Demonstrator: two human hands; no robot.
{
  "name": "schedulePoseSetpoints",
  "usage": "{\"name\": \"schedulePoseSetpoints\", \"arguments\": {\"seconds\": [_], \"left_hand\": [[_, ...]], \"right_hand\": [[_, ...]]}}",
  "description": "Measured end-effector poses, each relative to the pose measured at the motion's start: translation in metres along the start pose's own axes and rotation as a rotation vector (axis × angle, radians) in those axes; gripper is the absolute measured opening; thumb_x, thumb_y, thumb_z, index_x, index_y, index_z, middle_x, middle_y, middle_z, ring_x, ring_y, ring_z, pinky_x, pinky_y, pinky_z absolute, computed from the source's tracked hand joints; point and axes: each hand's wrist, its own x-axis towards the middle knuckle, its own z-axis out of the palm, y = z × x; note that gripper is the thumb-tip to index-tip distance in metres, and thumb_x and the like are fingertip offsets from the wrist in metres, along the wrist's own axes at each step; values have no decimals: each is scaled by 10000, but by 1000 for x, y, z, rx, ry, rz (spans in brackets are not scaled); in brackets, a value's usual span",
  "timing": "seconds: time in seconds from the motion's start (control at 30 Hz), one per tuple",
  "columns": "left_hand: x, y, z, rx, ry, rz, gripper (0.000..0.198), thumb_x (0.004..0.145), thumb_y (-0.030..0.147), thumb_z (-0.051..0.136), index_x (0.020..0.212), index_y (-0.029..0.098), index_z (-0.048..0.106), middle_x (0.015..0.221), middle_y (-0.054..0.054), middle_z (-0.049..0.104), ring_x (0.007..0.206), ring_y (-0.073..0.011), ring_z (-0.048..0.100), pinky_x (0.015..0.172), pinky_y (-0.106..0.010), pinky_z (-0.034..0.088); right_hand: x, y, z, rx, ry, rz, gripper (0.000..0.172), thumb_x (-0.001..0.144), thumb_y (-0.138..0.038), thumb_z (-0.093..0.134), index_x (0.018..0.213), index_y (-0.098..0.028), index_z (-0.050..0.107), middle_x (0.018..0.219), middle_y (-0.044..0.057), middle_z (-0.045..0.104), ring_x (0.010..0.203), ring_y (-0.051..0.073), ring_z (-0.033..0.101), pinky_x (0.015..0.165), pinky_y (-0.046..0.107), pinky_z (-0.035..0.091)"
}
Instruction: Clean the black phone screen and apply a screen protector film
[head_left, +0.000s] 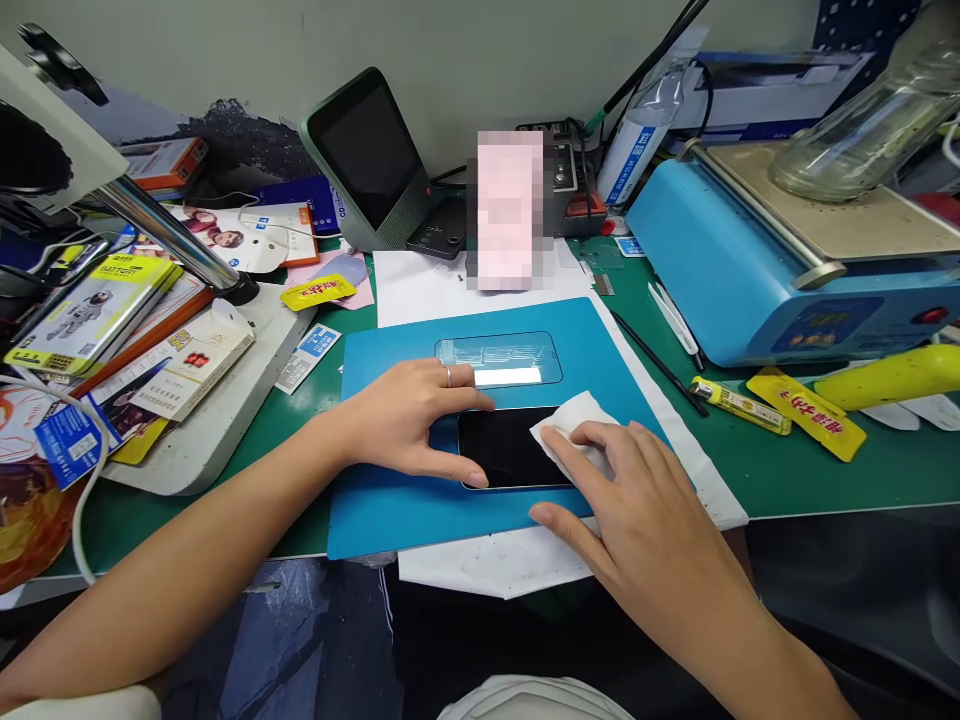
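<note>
A smartphone with a dark screen lies face up on a blue mat. My left hand, a ring on one finger, grips its left end, thumb at the near edge and forefinger at the far edge. Under the fingers of my right hand a folded white wipe presses on the right part of the screen, hiding that end. The right thumb stands apart from the phone's near edge. Beyond the phone, a clear glass screen protector with a dark border lies flat on the mat.
White paper lies beneath the mat on the green table. A blue machine bearing a glass jar stands right, near a black stick and yellow packets. Boxes crowd the left; a screen device stands behind.
</note>
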Motion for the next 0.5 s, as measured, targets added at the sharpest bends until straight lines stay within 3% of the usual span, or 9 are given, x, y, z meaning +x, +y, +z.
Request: {"name": "schedulePoseSetpoints", "arguments": {"seconds": [0.5], "left_hand": [[0,0,0,20,5,24,711,870,804,553,1196,185,681,937,-61,670,807,-218,639,708,-318,410]], "right_hand": [[2,0,0,-11,-3,38,527,1026,-510,442,1362,-147,624,1152,204,631,1073,348,572,875,508,504]]}}
